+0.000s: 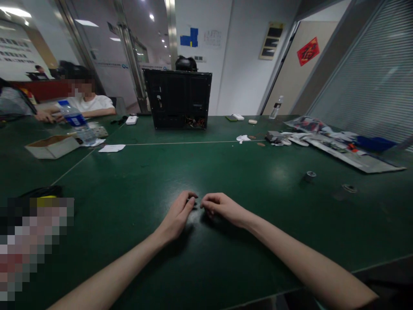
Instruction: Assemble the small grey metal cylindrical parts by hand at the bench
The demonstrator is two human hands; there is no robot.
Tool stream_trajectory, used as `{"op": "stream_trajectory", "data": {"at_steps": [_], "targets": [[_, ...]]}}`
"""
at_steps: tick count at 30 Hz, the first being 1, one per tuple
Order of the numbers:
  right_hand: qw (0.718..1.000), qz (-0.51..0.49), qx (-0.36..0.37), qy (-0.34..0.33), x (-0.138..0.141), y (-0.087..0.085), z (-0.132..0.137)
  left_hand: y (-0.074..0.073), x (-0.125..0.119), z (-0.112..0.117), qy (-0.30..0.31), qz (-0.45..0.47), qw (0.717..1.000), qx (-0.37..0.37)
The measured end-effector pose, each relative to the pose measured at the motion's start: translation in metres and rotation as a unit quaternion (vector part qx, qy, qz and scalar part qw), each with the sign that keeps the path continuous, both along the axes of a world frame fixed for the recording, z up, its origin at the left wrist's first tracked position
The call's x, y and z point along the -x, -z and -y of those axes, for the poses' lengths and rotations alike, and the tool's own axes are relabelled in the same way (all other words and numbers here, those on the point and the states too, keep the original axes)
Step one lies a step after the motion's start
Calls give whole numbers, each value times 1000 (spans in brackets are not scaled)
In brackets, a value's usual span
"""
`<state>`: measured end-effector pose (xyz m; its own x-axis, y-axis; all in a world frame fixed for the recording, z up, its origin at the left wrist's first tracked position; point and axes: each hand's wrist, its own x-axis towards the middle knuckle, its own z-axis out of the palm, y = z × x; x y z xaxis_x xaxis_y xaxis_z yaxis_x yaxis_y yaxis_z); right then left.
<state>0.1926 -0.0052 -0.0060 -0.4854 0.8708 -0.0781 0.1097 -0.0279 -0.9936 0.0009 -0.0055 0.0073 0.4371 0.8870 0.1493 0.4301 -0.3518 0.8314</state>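
Low over the green tabletop (155,172), my left hand (177,215) holds nothing that I can see; its thumb and fingers are apart and slightly bent. Facing it across a small gap is my right hand (227,209), with curled fingers pressed together at the tips. Whether something small sits in that pinch is hidden. To the right of my right hand stand a small metal cylinder (310,175) and a round metal part (349,188), both out of reach of the fingers and untouched.
A black monitor-like case (177,99) stands at the back. At left are a water bottle (77,122), an open box (53,147) and a seated person (93,103). A board with clutter (364,161) lies at right, and a small bottle (276,107) behind.
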Motion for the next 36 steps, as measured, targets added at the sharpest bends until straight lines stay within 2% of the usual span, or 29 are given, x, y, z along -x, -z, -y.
{"op": "stream_trajectory", "data": {"at_steps": [3,7,18,29,36], "targets": [[971,-196,125,47,4,10,-1,-2,-1,1,4,0,1000,4],[939,-289,175,65,11,16,1,-3,-2,1,0,8,1000,10],[932,-302,190,60,16,8,5,1,0,-1,2,12,1000,14],[943,-289,141,89,12,10,4,2,1,-1,1,15,1000,7],[942,-281,163,89,11,7,6,2,1,-1,4,17,1000,12]]}}
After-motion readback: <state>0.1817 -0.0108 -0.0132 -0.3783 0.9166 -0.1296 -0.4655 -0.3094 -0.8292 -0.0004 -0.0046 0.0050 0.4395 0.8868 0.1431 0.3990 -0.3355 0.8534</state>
